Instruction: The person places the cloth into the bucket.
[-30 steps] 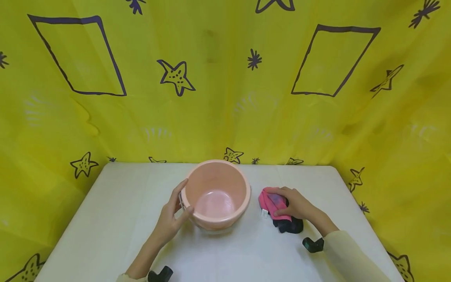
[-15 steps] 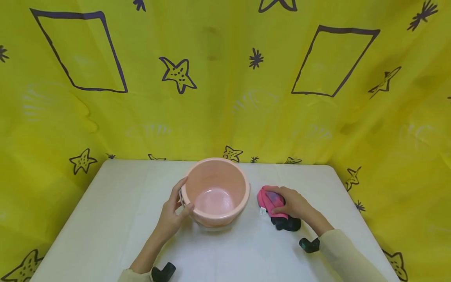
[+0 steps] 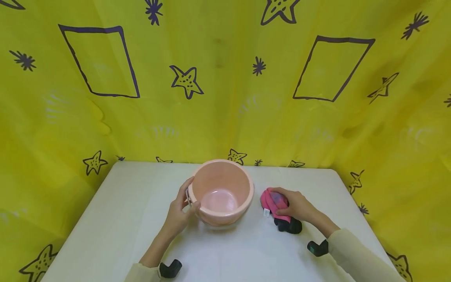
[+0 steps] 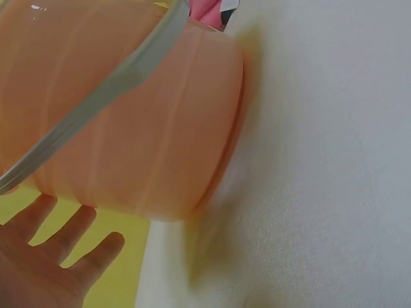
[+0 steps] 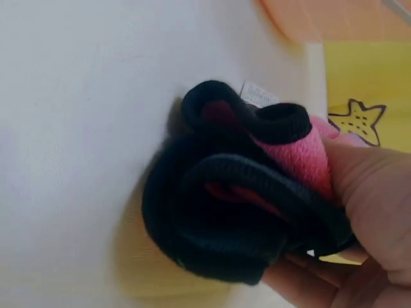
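A peach plastic bucket (image 3: 221,192) with a pale handle (image 4: 96,96) stands on the white table, its mouth facing up toward the head camera. My left hand (image 3: 177,213) holds it at the left side, thumb at the near rim and fingers along the outer wall. To the bucket's right, my right hand (image 3: 297,203) grips a pink cloth bundle with black ribbed cuffs (image 3: 273,201), thumb on the near side and fingers over the far side. The open cuffs (image 5: 218,212) face the right wrist camera, close over the tabletop. A white label (image 3: 266,212) sticks out of the bundle.
The white table (image 3: 105,235) ends at a yellow curtain (image 3: 218,117) with star drawings, which rises behind it and along both sides. Black wrist cameras (image 3: 170,269) sit low beside both sleeves.
The whole head view has shifted slightly. Both hands keep their holds on the bucket and the pink cloth bundle, which look nearly unmoved on the table.
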The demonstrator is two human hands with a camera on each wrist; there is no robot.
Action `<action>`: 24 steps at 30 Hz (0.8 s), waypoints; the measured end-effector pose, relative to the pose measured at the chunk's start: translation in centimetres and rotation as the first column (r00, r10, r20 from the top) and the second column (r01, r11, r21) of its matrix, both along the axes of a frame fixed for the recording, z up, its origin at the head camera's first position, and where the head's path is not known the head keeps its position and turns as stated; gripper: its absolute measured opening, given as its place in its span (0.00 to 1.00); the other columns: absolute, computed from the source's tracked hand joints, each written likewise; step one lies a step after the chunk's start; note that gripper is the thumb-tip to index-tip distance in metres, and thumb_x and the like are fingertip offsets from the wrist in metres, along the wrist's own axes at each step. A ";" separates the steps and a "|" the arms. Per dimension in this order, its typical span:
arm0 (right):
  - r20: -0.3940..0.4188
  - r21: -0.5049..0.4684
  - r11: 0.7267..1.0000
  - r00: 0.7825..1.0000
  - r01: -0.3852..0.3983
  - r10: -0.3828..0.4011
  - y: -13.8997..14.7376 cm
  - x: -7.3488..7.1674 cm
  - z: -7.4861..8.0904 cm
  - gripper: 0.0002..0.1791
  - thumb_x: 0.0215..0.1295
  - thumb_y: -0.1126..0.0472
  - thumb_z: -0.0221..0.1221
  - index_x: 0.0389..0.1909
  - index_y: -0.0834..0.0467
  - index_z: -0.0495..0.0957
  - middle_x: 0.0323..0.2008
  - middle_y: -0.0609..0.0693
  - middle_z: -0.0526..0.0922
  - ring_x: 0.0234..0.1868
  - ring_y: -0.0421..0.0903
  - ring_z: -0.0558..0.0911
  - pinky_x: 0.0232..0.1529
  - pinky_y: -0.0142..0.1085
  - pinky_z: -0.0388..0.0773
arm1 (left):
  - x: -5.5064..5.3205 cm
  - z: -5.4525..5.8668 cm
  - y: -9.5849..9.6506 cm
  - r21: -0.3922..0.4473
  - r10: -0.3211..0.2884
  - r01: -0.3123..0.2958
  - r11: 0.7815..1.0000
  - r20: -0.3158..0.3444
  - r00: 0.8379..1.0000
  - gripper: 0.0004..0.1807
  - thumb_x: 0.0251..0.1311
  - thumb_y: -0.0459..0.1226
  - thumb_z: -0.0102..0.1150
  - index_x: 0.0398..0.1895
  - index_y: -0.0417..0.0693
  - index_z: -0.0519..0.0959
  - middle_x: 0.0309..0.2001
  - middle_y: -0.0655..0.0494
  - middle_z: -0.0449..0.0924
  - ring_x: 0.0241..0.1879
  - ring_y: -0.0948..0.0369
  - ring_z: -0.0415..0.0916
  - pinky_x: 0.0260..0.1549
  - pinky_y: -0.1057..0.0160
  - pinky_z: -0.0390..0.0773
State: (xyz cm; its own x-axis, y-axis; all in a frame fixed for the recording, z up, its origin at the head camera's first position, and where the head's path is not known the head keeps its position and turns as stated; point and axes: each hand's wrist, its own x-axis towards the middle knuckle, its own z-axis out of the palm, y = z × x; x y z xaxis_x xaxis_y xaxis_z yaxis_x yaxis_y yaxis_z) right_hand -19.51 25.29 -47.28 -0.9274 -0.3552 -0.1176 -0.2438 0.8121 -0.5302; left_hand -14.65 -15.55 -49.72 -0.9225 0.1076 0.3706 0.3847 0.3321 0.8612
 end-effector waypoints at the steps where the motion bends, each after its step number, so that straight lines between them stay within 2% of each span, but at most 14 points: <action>1: -0.003 -0.023 1.000 1.000 -0.011 0.011 0.2 0.0 0.0 0.43 0.54 0.57 0.77 0.72 0.50 0.71 0.58 0.58 0.80 0.54 0.56 0.78 0.49 0.49 0.85 | 0.0 0.0 0.0 0.001 0.000 0.000 1.000 0.000 1.000 0.41 0.65 0.45 0.60 0.80 0.70 0.56 0.78 0.52 0.61 0.71 0.41 0.67 0.56 0.35 0.77; 5: -0.042 -0.092 0.994 0.998 -0.056 0.052 1.0 0.1 0.4 0.42 0.55 0.54 0.77 0.72 0.47 0.71 0.56 0.56 0.81 0.51 0.54 0.78 0.47 0.46 0.85 | 0.0 -0.1 0.0 0.004 0.003 -0.003 1.000 0.001 1.000 0.41 0.65 0.46 0.60 0.80 0.71 0.56 0.78 0.52 0.61 0.71 0.40 0.67 0.56 0.35 0.77; 9: -0.061 -0.110 0.992 0.997 -0.063 0.056 1.9 0.4 0.9 0.43 0.55 0.52 0.77 0.72 0.44 0.70 0.56 0.54 0.81 0.52 0.53 0.78 0.45 0.43 0.84 | 0.0 -0.3 0.0 -0.001 0.003 -0.003 1.000 0.007 1.000 0.41 0.65 0.46 0.60 0.80 0.69 0.56 0.78 0.50 0.61 0.70 0.39 0.68 0.55 0.37 0.78; 14: -0.088 -0.128 0.990 0.995 -0.065 0.054 2.4 0.5 1.6 0.42 0.55 0.50 0.77 0.71 0.45 0.70 0.59 0.58 0.80 0.53 0.56 0.79 0.46 0.47 0.85 | 0.1 -0.6 0.1 0.011 0.003 -0.003 1.000 0.017 1.000 0.41 0.64 0.41 0.62 0.79 0.69 0.57 0.78 0.50 0.62 0.69 0.41 0.69 0.54 0.41 0.80; 17: -0.110 -0.135 0.988 0.992 -0.074 0.060 2.7 0.4 2.3 0.42 0.54 0.50 0.77 0.71 0.45 0.71 0.58 0.58 0.81 0.52 0.56 0.79 0.45 0.46 0.85 | 0.3 -0.7 0.2 0.024 0.005 -0.005 1.000 0.024 1.000 0.42 0.64 0.39 0.63 0.79 0.69 0.58 0.77 0.51 0.63 0.69 0.42 0.70 0.54 0.46 0.81; 20: -0.132 -0.127 0.988 0.989 -0.083 0.066 3.0 0.1 3.0 0.43 0.53 0.50 0.78 0.70 0.45 0.71 0.57 0.57 0.81 0.51 0.54 0.80 0.44 0.42 0.84 | 0.4 -0.7 0.3 0.029 0.006 -0.006 1.000 0.028 1.000 0.41 0.64 0.42 0.63 0.79 0.69 0.58 0.77 0.50 0.63 0.70 0.42 0.69 0.54 0.48 0.81; 24: -0.176 -0.122 0.988 0.982 -0.090 0.067 3.1 -0.4 4.2 0.44 0.52 0.50 0.78 0.70 0.46 0.71 0.55 0.56 0.82 0.50 0.53 0.80 0.43 0.40 0.83 | 0.3 -0.5 0.3 0.030 0.009 -0.010 0.999 0.018 1.000 0.40 0.65 0.47 0.64 0.79 0.68 0.58 0.77 0.49 0.63 0.70 0.40 0.68 0.54 0.45 0.81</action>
